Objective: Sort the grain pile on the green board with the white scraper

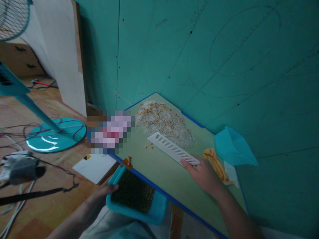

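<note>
My right hand (203,174) grips one end of a white slotted plastic strip (170,149), which lies across the table top beside a spread heap of yellow beans and white rice-like grains (161,122). A few loose yellow beans (149,146) sit near the strip's far end. My left hand (107,189) clasps the left rim of a light blue plastic tub (159,207) below the table's front edge, thumb over the rim. Small dark green beans (133,191) fill much of the tub, with paler ones at its right. The table edge hides part of the tub.
The pale green table (179,186) has a blue edge and stands against a green wall (159,49). A yellow cloth (216,166) and a blue bag-like piece (231,146) lie at its right. Left stand a fan (56,134) and cables on the floor; a blurred-out patch covers the table's left corner.
</note>
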### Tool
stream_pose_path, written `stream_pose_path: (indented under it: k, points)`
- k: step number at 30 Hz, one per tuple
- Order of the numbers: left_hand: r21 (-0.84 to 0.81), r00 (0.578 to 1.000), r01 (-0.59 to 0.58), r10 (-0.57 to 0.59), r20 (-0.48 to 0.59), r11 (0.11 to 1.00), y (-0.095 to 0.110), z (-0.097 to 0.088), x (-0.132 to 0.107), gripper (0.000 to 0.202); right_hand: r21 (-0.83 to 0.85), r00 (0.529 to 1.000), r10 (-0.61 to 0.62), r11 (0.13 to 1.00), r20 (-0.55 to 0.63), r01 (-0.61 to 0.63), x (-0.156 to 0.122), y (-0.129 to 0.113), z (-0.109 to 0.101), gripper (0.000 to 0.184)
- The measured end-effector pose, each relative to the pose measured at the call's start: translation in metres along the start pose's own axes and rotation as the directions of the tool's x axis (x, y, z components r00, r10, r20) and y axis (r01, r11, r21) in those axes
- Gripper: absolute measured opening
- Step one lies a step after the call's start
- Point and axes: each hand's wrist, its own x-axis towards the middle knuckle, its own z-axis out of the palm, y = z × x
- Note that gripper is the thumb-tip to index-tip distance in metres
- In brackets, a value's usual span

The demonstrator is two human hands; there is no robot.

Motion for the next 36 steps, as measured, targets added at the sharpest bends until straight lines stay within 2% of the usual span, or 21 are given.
stream_pose_path:
  k: [10,25,29,36]
  points:
    - [-0.034,1.000,0.017,-0.017,-0.001,0.999,0.001,0.001,0.000,0.070,0.046,0.998,0.042,0.998,0.052,-0.044,-0.002,-0.007,0.000,0.022]
    - [-0.020,1.000,0.020,-0.019,0.016,1.000,-0.001,-0.003,0.002,0.084,0.065,0.996,0.019,0.998,0.089,-0.024,-0.005,-0.011,0.002,0.022]
    - [-0.030,1.000,0.004,-0.004,0.013,1.000,-0.004,-0.006,0.004,0.080,0.058,0.994,0.000,0.998,0.106,-0.006,-0.007,-0.012,0.003,0.022]
    - [-0.044,1.000,-0.006,0.007,0.010,0.999,-0.002,-0.004,0.002,0.062,0.090,0.992,-0.044,0.995,0.116,0.033,-0.010,-0.016,0.002,0.020]
